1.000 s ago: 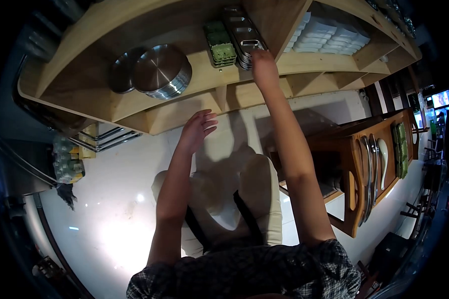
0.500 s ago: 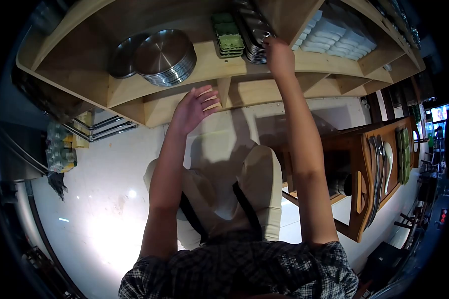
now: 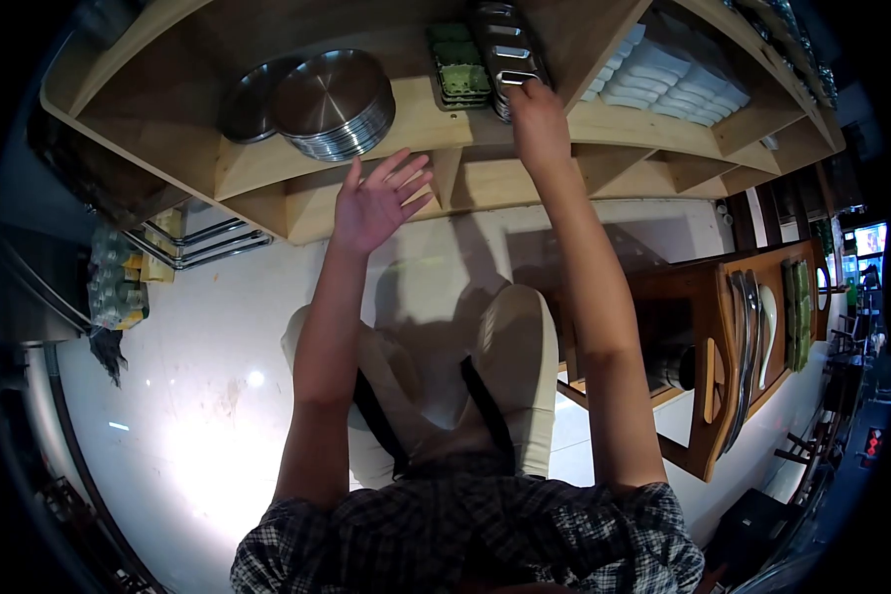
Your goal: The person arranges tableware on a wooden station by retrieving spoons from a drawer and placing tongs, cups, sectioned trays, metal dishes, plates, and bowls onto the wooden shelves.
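— On the far shelf (image 3: 411, 104), just right of the green dishes (image 3: 463, 84), looking at what?
— At stacked metal trays (image 3: 509, 40), long and narrow, silvery and shiny, pressed with a row of rectangular wells catching the light. Running from far to near, just left of the wooden divider (image 3: 586, 48).
— Met by which hand?
— At the near end, by the right hand (image 3: 542, 129), with fingers bent over the edge. Cannot tell whether grasping or merely resting there; partly hidden at the fingertips.
— And with the left hand (image 3: 374, 208)?
— Released, with fingers spread and palm showing. Held on the near side of the round metal plates (image 3: 332, 91), left of the trays.
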Motion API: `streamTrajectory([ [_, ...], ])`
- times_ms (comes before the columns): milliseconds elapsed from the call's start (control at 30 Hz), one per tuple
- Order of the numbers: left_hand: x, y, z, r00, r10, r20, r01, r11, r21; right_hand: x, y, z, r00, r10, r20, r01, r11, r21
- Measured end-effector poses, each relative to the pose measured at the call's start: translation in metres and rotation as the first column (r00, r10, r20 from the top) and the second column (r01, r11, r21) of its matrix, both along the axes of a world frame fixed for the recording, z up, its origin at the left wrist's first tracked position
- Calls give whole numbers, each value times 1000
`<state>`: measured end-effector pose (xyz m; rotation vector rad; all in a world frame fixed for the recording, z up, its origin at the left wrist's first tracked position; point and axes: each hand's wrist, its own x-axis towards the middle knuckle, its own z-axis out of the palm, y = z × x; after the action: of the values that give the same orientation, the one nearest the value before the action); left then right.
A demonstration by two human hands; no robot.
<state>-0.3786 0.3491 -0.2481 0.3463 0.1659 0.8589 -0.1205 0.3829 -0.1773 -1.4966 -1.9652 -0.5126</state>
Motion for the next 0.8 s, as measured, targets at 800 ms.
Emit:
streamTrajectory([
  [800, 9, -3, -19, 927, -50, -370, 101, 988, 119, -79, -146, -62, 927, 343, -150, -348, 937, -14],
])
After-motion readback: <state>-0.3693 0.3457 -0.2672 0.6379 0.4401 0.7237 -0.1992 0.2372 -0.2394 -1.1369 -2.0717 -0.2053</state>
